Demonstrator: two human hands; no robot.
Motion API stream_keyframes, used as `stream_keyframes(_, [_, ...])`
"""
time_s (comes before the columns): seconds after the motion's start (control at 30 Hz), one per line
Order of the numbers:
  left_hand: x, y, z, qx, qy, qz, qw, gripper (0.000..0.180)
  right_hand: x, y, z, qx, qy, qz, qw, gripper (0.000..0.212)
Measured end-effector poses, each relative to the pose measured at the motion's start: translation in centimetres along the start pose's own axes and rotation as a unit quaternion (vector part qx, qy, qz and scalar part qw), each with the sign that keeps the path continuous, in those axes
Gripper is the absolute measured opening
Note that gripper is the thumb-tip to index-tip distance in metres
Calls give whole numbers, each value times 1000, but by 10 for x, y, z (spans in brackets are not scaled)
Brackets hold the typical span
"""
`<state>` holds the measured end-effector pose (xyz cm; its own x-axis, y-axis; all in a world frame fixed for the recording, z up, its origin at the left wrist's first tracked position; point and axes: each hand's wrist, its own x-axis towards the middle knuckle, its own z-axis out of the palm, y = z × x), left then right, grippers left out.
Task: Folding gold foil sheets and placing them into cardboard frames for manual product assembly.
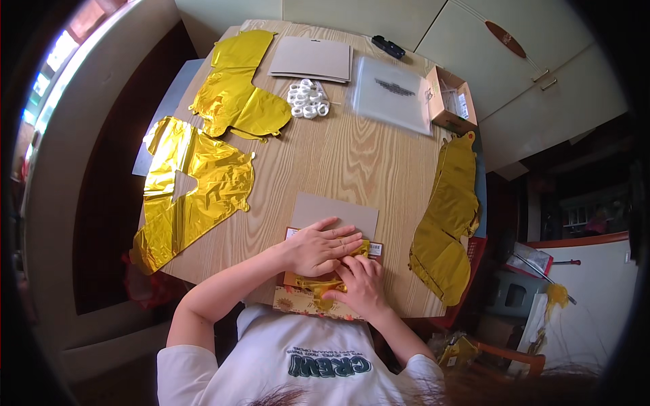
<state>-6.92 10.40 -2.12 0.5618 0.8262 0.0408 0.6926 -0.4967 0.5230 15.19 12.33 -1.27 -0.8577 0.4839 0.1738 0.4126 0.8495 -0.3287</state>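
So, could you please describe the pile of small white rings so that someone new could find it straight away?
Start at the wooden table and look to its far end, away from the person. There, between the stack of grey cardboard sheets and the clear plastic bag, lies the pile of rings. It is the only cluster of small white loops; everything around it is flat and grey, clear or gold.

There are three big flat gold balloons on the wooden table (338, 162). Two of them (237, 88) (193, 193) lie left of the pile of white rings (308, 99), and one (447, 216) lies far to the right of it. One stack of brown cards (313, 59) sits just above the rings. One clear plastic bag (393, 93) and one small open box (452, 100) sit to their right. One black thing (388, 46) lies up past the bag.
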Motion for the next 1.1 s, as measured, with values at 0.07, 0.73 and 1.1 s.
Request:
stream_keyframes(0.07, [0, 0, 1, 0, -1, -3, 1000, 64, 3, 1, 2, -4, 7, -7, 1000, 53])
stream_keyframes(0.73, [2, 4, -11, 26, -43, -3, 999, 104, -4, 3, 5, 311, 116, 174, 927, 56])
stream_keyframes(1.1, [1, 1, -7, 19, -30, 7, 999, 101, 10, -15, 0, 239, 168, 208, 934, 64])
